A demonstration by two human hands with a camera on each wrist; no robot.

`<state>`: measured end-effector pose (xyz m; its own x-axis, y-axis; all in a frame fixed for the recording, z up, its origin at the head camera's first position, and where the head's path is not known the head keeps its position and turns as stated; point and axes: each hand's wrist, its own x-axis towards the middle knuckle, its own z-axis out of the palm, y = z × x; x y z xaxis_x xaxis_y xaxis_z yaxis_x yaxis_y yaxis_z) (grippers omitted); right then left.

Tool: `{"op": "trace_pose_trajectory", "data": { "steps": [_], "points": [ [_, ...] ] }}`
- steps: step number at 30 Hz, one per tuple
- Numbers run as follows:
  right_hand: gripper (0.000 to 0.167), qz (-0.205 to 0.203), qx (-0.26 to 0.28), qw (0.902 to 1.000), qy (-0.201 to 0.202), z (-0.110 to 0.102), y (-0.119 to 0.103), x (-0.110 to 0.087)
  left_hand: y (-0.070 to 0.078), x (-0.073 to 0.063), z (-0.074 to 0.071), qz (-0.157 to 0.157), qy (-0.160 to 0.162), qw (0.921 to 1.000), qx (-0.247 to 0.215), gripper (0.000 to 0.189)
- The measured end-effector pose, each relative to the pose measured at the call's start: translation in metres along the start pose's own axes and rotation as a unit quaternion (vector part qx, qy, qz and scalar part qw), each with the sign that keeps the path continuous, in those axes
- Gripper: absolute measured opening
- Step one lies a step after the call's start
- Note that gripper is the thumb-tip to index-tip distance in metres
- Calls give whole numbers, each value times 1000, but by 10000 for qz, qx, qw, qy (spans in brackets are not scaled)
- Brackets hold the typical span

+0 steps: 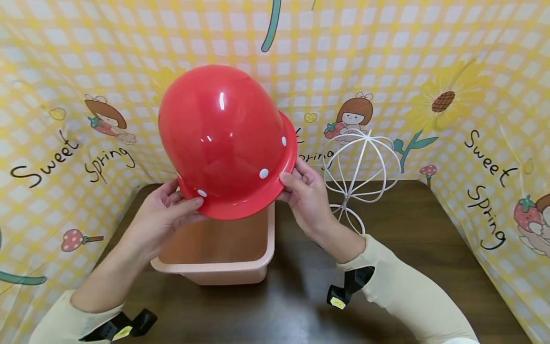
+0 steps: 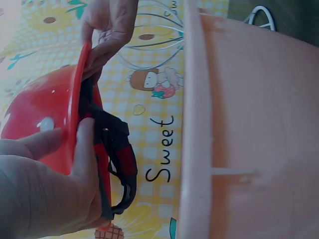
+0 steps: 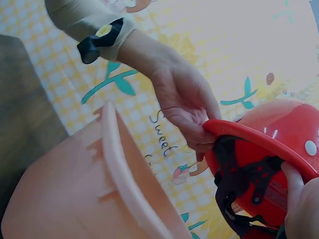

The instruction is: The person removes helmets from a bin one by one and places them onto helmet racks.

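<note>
Yellow checked cloth (image 1: 386, 43) backs a dark table (image 1: 429, 234); above a pink bin (image 1: 270, 239), left hand (image 1: 163, 215) and right hand (image 1: 307, 198) pinch a red helmet (image 1: 223, 129) by its brim (image 1: 240, 209).

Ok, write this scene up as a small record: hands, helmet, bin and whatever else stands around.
Left hand: grips the brim at the helmet's left
Right hand: grips the brim at the helmet's right
Helmet: red, white dots, held tilted in the air, apart from the bin
Straps: black, hanging from the helmet's underside
Bin: pink, open-topped, on the table
Stand: white wire, right of the bin, partly hidden by the right arm
Table: dark brown
Cloth: yellow-and-white check, printed "Sweet Spring"
</note>
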<state>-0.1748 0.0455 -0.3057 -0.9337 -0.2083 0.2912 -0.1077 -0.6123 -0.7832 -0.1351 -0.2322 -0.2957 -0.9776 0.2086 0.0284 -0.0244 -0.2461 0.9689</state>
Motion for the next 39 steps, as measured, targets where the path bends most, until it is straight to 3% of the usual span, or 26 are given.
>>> {"op": "trace_pose_trajectory", "data": {
  "steps": [5,11,15,19,26,39],
  "points": [
    [53,173,-156,9996,-126,-6,0,2,1,4,8,453,241,9984,252,72],
    [69,228,-618,9971,-376,-5,-15,11,20,8,12,877,86,9950,473,84],
    [86,272,-971,9938,-478,-1,-26,15,33,11,14,976,16,9928,699,85],
    [94,601,-1323,9880,-515,2,-32,17,38,10,15,881,107,9922,880,84],
    [93,1052,-1986,9732,-485,-4,-32,18,32,7,18,528,259,9931,1011,83],
    [89,963,-1790,9776,-552,-5,-60,17,46,12,41,109,518,9912,1216,88]
  ]
}}
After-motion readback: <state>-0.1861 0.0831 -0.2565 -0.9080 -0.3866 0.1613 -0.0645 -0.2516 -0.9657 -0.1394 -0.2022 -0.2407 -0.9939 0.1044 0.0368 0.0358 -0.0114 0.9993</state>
